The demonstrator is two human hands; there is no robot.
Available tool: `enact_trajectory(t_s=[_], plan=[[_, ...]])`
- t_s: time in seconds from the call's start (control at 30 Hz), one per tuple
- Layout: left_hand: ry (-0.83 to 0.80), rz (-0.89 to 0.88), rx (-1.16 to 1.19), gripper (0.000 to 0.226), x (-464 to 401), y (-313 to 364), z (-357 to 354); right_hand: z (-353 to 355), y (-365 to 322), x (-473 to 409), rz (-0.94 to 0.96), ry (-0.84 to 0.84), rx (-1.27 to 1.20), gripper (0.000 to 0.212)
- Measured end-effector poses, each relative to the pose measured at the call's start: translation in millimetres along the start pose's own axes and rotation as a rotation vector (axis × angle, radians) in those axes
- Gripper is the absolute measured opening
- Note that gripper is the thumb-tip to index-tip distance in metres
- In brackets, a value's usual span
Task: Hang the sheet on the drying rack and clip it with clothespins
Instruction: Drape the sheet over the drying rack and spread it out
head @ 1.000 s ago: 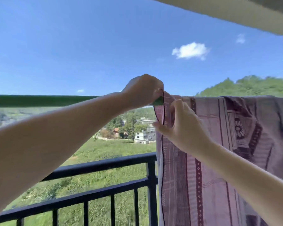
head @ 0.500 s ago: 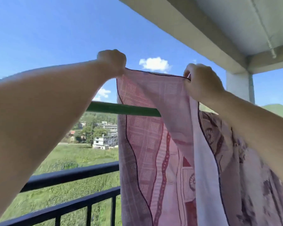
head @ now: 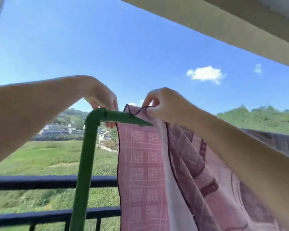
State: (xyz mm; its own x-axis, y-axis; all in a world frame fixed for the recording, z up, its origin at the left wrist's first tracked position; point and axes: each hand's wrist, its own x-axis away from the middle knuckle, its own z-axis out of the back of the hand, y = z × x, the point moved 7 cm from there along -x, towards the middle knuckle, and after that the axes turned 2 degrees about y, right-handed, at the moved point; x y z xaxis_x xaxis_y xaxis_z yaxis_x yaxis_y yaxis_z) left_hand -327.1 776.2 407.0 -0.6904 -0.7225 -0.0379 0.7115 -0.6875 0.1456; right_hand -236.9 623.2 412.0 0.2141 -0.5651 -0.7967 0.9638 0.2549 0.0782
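A pink patterned sheet (head: 142,164) with a dark hem hangs over the green bar of the drying rack (head: 120,117), just right of the rack's corner elbow. My right hand (head: 165,105) pinches the hemmed top edge of the sheet above the bar. My left hand (head: 103,99) reaches over the bar beside the elbow. Its fingers curl down behind the bar at the sheet's left edge, and the grip itself is partly hidden. More of the sheet bunches in folds below my right forearm. No clothespin is in view.
The rack's green upright post (head: 85,164) runs down in front of a dark balcony railing (head: 40,182). A concrete overhang (head: 223,25) crosses the top right. Beyond lie green fields, houses and a wooded hill.
Both hands have come down from holding the sheet raised above the bar; the sheet now lies over the bar. The view has shifted left, showing the rack's corner and post.
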Motion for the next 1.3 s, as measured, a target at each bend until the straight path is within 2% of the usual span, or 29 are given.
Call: enact_trajectory(t_s=[0.1, 0.23, 0.37, 0.47, 0.53, 0.63, 0.73, 0.87, 0.9, 0.93, 0.97, 1.0, 1.07, 1.1, 1.13, 1.17, 1.23, 1.3], plan=[[-0.039, -0.079, 0.211, 0.018, 7, -24, -17, -17, 4, 28, -0.068, 0.055, -0.099, 0.011], [0.136, -0.247, 0.499, 0.011, 0, -32, -28, -32, 8, 76, -0.140, 0.109, -0.222, 0.009], [0.328, -0.486, 0.835, 0.007, 0, -34, -28, -63, 1, 120, -0.198, -0.016, -0.126, 0.020], [0.439, -0.543, 0.950, 0.015, 7, -36, -13, -56, 1, 119, -0.249, -0.083, -0.087, 0.023], [0.513, -0.546, 1.027, 0.015, 10, -48, 3, -24, 1, 93, -0.246, 0.058, -0.127, 0.021], [0.606, -0.477, 1.149, 0.012, 14, -79, 19, 36, -7, 37, -0.205, 0.391, -0.161, 0.016], [0.494, -0.371, 1.042, 0.015, 18, -103, 7, 51, -32, -10, -0.149, 0.480, -0.151, 0.012], [0.087, -0.155, 0.526, 0.016, 31, -114, -49, 14, -86, 2, -0.019, 0.331, -0.185, 0.015], [0.029, -0.115, 0.390, 0.016, 36, -114, -60, -4, -100, 15, 0.019, 0.260, -0.193, 0.015], [0.033, -0.095, 0.295, 0.016, 41, -112, -63, -26, -113, 30, 0.055, 0.167, -0.191, 0.014], [0.107, -0.103, 0.264, 0.016, 47, -106, -58, -50, -124, 46, 0.082, 0.052, -0.180, 0.010], [0.228, -0.142, 0.307, 0.016, 55, -96, -48, -73, -131, 59, 0.089, -0.079, -0.166, 0.007], [0.463, -0.295, 0.535, 0.018, 75, -66, -23, -111, -130, 80, 0.040, -0.366, -0.166, 0.021], [0.529, -0.371, 0.589, 0.021, 83, -48, -14, -118, -124, 87, 0.025, -0.448, -0.169, 0.025], [0.559, -0.433, 0.564, 0.025, 91, -28, -10, -114, -114, 89, 0.026, -0.436, -0.166, 0.024], [0.565, -0.476, 0.465, 0.029, 95, -8, -12, -101, -103, 89, 0.032, -0.350, -0.156, 0.021], [0.586, -0.499, 0.168, 0.033, 93, 20, -24, -60, -68, 87, 0.005, -0.083, -0.124, 0.016], [0.716, -0.478, -0.024, 0.030, 89, 27, -28, -16, -26, 90, -0.058, 0.160, -0.083, 0.016]])
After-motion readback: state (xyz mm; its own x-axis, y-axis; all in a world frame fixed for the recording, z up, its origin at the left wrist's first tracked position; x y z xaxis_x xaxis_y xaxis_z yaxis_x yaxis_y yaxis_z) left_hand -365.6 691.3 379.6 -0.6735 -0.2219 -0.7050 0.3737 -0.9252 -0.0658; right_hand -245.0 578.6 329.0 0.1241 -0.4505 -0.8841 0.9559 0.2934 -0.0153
